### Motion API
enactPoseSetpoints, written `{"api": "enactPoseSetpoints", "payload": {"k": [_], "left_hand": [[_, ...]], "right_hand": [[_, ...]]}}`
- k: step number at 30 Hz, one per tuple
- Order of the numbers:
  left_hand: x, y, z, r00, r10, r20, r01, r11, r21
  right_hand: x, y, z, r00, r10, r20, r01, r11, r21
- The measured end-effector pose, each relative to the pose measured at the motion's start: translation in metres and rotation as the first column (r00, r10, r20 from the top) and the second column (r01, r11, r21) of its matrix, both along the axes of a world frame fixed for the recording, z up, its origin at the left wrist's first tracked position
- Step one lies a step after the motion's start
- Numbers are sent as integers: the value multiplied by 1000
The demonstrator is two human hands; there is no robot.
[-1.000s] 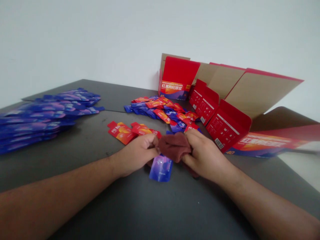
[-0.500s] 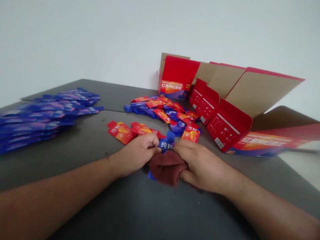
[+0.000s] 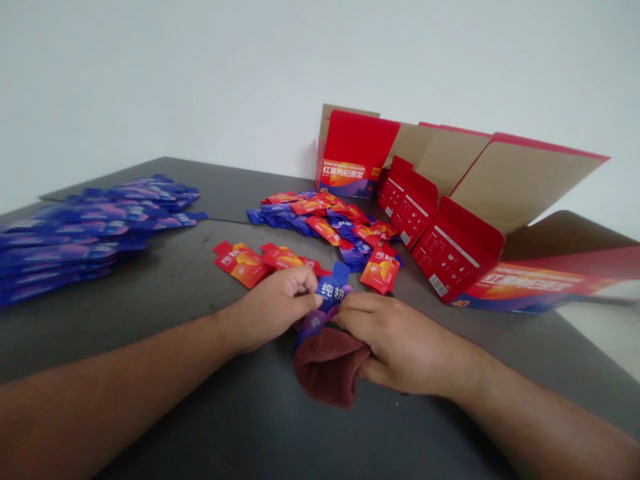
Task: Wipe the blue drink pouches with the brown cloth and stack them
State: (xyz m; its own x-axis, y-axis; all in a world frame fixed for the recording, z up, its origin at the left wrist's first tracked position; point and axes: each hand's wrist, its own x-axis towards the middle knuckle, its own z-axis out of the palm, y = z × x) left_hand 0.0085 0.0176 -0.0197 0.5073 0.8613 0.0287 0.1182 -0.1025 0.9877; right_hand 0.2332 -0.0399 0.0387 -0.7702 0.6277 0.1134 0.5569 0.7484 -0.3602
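Note:
A blue and purple sachet (image 3: pixel 327 293) with white lettering is held by its left edge in the pinched fingers of my left hand (image 3: pixel 280 303). My right hand (image 3: pixel 400 337) grips a folded brown cloth (image 3: pixel 327 370) that lies over the lower part of this sachet. Its fingertips reach the sachet's right side. Just beyond my left hand lie two red and orange sachets, one of them at the left (image 3: pixel 243 265). Another red sachet (image 3: pixel 380 269) lies past my right hand. My right thumb is partly hidden behind the cloth.
A mixed pile of red and blue sachets (image 3: pixel 325 227) lies mid-table. Stacked blue sachets (image 3: pixel 100 227) cover the left side of the dark table (image 3: pixel 225 400). Open red boxes stand at the back (image 3: pixel 350 173) and right (image 3: pixel 540 287), their flaps raised.
My right hand and the brown cloth have moved down along the sachet toward me, uncovering more of its blue and purple front. My left hand has stayed in place.

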Motion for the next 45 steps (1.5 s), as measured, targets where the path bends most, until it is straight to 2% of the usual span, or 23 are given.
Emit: {"api": "enactPoseSetpoints", "payload": {"k": [2, 5, 7, 10, 13, 15, 17, 18, 20, 23, 25, 26, 28, 31, 33, 34, 35, 37, 39, 41, 43, 45], "left_hand": [[0, -1, 0, 1000, -15, 5, 15, 999, -48], [0, -2, 2, 999, -43, 18, 44, 993, -109], [0, -2, 2, 998, -55, 23, 57, 995, -87], [0, -1, 2, 999, -49, -12, 49, 997, -62], [-1, 0, 0, 1000, -17, -17, 16, 999, -52], [-1, 0, -1, 1000, -8, -1, 8, 1000, -21], [-1, 0, 0, 1000, -5, -4, 5, 1000, -6], [0, 0, 1, 1000, -8, -5, 8, 1000, -17], [1, -1, 2, 1000, -18, -2, 17, 997, -69], [2, -2, 5, 999, -35, 28, 38, 992, -121], [2, -2, 6, 997, -63, 54, 69, 991, -115], [2, -3, 6, 995, -74, 60, 80, 991, -111], [2, -3, 6, 997, -69, 44, 73, 992, -106], [1, -3, 4, 1000, -14, 12, 15, 997, -79], [0, -2, 2, 1000, -4, 10, 5, 999, -43], [0, -2, 2, 1000, -6, 10, 6, 999, -37], [0, -1, 1, 1000, -10, 12, 10, 999, -40], [0, -1, 0, 1000, -24, 19, 25, 997, -76], [0, -1, 1, 998, -44, 42, 49, 991, -121], [1, -2, 2, 996, -69, 60, 76, 988, -138], [1, -3, 3, 994, -85, 70, 94, 986, -137], [1, -3, 4, 997, -67, 45, 72, 990, -122]], "right_hand": [[3, 3, 1, 993, -111, -38, 114, 991, 66], [9, 14, -1, 929, -336, -158, 361, 916, 174], [12, 20, -2, 898, -392, -199, 427, 884, 187], [11, 18, -5, 926, -339, -169, 363, 921, 142], [4, 7, -4, 983, -156, -92, 161, 986, 50], [-1, 0, -2, 999, -15, -38, 15, 1000, -9], [-2, -3, 0, 999, 40, 0, -40, 999, -24], [-2, -3, 0, 1000, 18, 2, -18, 1000, -9], [0, 2, 0, 994, -106, -36, 108, 993, 45], [6, 12, -2, 932, -332, -149, 351, 927, 132], [8, 17, -3, 899, -393, -195, 424, 893, 154], [8, 18, -4, 897, -395, -201, 427, 891, 153], [7, 15, -3, 921, -345, -179, 369, 921, 124], [1, 5, -2, 986, -135, -99, 139, 990, 31], [-2, 0, -1, 999, 0, -50, -1, 1000, -23], [-2, -2, -1, 999, 24, -36, -25, 999, -29], [-2, -2, -1, 999, 11, -35, -11, 1000, -20], [0, 1, -1, 991, -114, -71, 117, 993, 30], [4, 8, -2, 954, -268, -137, 282, 955, 92], [7, 14, -2, 915, -359, -184, 385, 914, 130], [8, 17, -3, 907, -373, -195, 402, 905, 138], [6, 15, -3, 927, -332, -178, 355, 928, 118]]}}
